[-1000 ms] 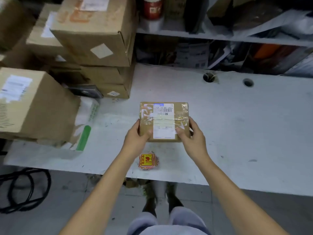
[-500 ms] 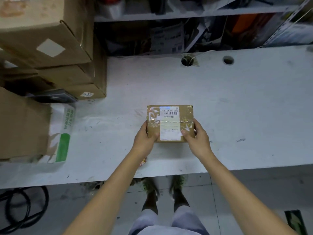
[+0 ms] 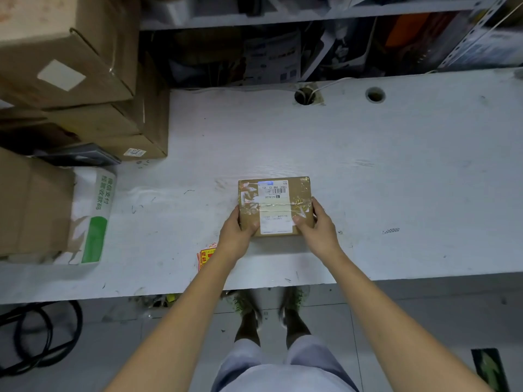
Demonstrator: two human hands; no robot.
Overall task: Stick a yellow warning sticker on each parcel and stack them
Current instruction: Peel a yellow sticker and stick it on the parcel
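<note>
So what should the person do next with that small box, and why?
Probably free the left hand and reach for the yellow stickers by its wrist: the parcel, also held by the right hand, sits on the table with no yellow sticker on top.

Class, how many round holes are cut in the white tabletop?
2. The cabled hole sits near the far edge beyond the parcel; the empty hole lies just right of it. Stacked boxes may hide more.

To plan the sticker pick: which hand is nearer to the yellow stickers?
Left. The left hand holds the left side of the box, right beside the stickers; the right hand holds its right side, farther away.
</note>
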